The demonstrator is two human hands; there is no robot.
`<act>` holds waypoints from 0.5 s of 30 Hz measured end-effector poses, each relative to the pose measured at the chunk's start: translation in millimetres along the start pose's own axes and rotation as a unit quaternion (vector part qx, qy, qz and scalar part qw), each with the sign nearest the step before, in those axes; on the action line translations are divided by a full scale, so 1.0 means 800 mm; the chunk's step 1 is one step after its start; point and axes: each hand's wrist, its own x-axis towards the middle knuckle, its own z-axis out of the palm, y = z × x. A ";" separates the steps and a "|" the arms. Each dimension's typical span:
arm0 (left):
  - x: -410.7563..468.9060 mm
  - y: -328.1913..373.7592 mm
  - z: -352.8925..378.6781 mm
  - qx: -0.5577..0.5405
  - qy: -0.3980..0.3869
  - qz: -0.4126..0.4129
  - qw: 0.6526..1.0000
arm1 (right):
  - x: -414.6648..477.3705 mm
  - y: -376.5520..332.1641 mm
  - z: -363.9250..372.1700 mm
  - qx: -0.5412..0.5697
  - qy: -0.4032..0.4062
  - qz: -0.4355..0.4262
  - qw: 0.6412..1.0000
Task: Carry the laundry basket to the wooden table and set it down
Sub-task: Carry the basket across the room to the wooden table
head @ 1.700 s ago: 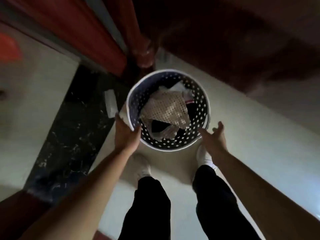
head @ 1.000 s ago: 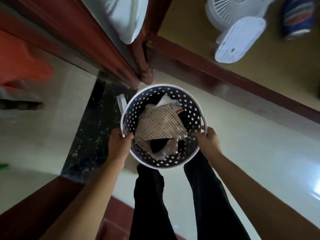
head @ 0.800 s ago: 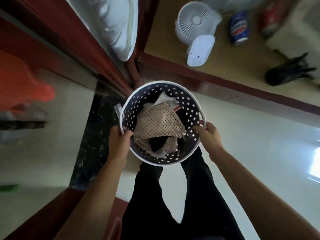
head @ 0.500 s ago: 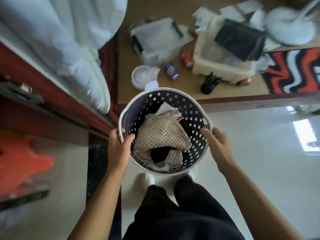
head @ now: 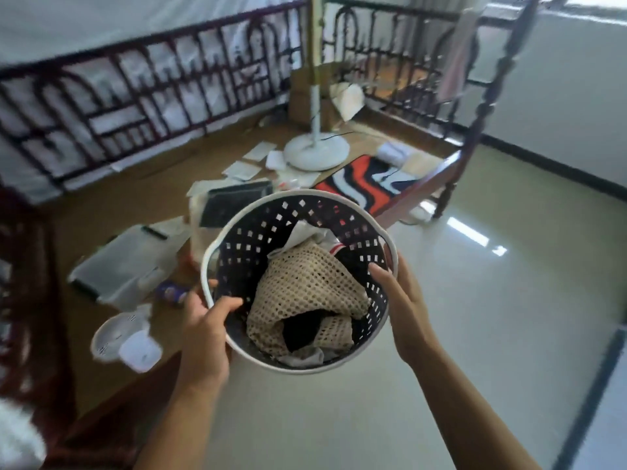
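Note:
A round laundry basket [head: 258, 239], dark and perforated with a white rim, is held up in front of me above the floor. It holds a beige mesh cloth [head: 305, 286] over dark and white clothes. My left hand [head: 203, 330] grips the rim at the lower left, thumb inside. On the right side my right hand [head: 403, 307] clasps the rim, fingers inside. Just beyond the basket lies a wide wooden platform [head: 112, 205] with dark railings, cluttered with things.
On the wooden surface stand a white fan base [head: 317, 150], a small white fan [head: 118, 337], a plastic box [head: 132, 259], a can [head: 171, 291], papers and a red, black and white mat [head: 366, 184]. A turned wooden post [head: 475, 120] rises at its corner. Glossy pale floor [head: 492, 283] spreads right.
I have lifted the basket from the floor with both hands. My view has risen from the floor and my legs to the wooden platform ahead.

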 end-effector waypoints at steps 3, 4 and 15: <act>0.002 -0.005 0.097 0.002 -0.043 0.000 0.999 | 0.034 -0.013 -0.080 0.003 0.046 -0.009 0.999; 0.006 -0.010 0.128 0.002 -0.054 -0.001 0.999 | 0.046 -0.016 -0.104 0.004 0.055 -0.011 0.998; 0.112 -0.059 0.446 0.029 -0.159 -0.049 0.986 | 0.238 0.001 -0.308 0.008 0.166 0.027 0.986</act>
